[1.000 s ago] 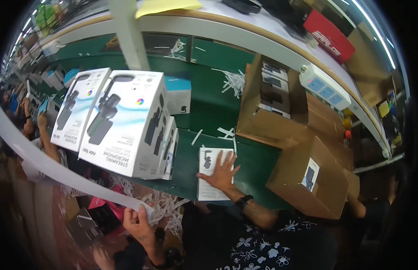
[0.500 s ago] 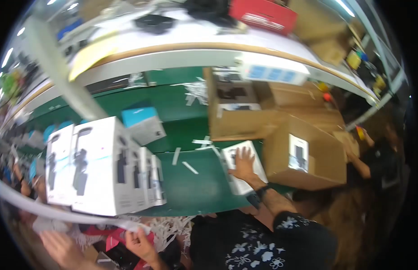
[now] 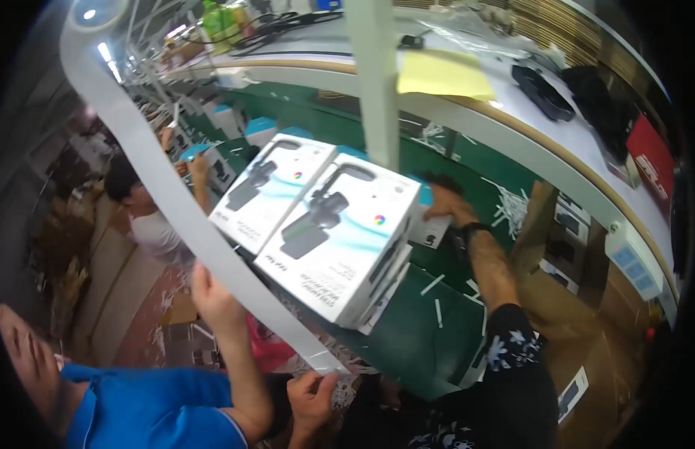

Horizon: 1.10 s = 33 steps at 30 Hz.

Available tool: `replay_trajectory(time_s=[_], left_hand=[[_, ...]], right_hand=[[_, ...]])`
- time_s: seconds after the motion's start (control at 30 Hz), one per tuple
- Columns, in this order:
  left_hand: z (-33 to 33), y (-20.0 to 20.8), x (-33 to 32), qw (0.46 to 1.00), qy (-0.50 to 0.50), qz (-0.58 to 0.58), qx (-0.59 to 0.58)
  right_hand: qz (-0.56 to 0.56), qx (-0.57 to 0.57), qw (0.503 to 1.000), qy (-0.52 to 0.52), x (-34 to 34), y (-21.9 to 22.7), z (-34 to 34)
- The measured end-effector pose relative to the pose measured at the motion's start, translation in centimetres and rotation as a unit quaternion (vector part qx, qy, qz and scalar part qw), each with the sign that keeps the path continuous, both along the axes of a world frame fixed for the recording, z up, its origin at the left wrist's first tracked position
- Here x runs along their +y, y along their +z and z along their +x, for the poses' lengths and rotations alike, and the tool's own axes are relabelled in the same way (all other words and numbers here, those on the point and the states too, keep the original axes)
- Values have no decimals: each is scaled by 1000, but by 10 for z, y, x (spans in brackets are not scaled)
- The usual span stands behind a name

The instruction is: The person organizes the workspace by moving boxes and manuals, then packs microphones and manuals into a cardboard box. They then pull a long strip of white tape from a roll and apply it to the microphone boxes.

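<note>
Right hand [image 3: 446, 200] shifted leftward, blue-and-white box [image 3: 431, 232] beneath it

Black short-sleeved shirt [image 3: 521, 389] — pale flower print [image 3: 498, 353] — and dark wristband [image 3: 477, 227]

Right arm [image 3: 492, 266] stretched forward, right hand [image 3: 449, 205] partly hidden; left hand [image 3: 311, 399] low, fingers [image 3: 299, 388] curled toward thumb [image 3: 329, 384].

The table [image 3: 407, 344] has a green surface. Directly on it: white boxes [image 3: 340, 232], a blue-white box [image 3: 431, 230], paper strips [image 3: 439, 313] and an open carton [image 3: 534, 228]. The shelf [image 3: 302, 67] above carries a yellow sheet [image 3: 446, 75] and a red box [image 3: 648, 161].
</note>
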<state>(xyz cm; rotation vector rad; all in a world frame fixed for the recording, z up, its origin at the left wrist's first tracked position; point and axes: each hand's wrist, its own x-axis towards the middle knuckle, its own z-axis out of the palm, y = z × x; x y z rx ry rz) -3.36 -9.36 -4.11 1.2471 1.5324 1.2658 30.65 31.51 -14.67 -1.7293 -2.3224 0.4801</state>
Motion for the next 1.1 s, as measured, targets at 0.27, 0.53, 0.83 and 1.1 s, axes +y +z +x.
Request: replay_trajectory(time_s=[0.27,0.53,0.83,1.1], left_hand=[[6,15,-15,972,-51,-40,-227],[36,34,1,951,-116,-11,-286],[42,39,1,963,-133,37,-231],[46,68,5,987,-79,134,51]], right_hand=[[-14,-117,983,-141,-161,85,18],[-606,209,766,38,-222,-38,52],[269,285,884,254,-299,169,-77],[383,176,827,371,-315,227,-117]])
